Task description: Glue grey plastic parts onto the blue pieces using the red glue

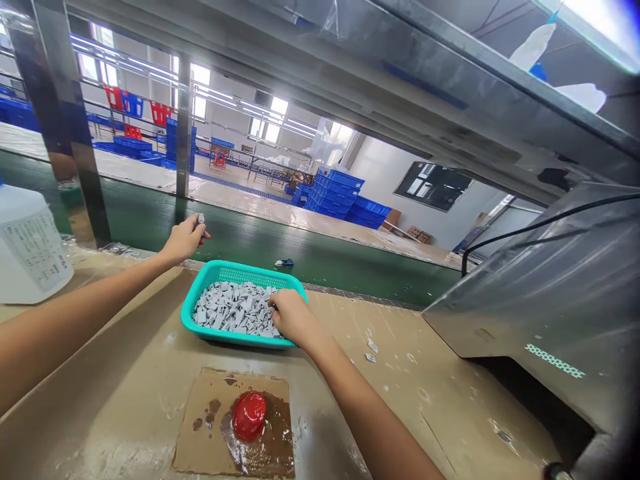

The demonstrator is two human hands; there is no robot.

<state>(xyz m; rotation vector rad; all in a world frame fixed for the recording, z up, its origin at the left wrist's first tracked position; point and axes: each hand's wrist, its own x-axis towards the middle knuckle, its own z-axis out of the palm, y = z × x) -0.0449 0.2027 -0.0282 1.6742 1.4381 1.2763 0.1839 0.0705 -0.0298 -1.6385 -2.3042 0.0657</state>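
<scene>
My left hand is raised over the near edge of the green conveyor belt, its fingers pinching a small grey plastic part. A turquoise plastic basket full of similar grey parts sits on the bench in front of me. My right hand reaches over the basket's right side, thumb and fingers drawn together at the parts; what they hold, if anything, is hidden. On the belt behind the basket lies a small dark blue and white piece.
Nearer me, a wet cardboard square carries a shiny red object. Loose grey parts lie right of the basket. A white jug stands left, a metal housing right. Metal posts and an overhead shelf frame the belt.
</scene>
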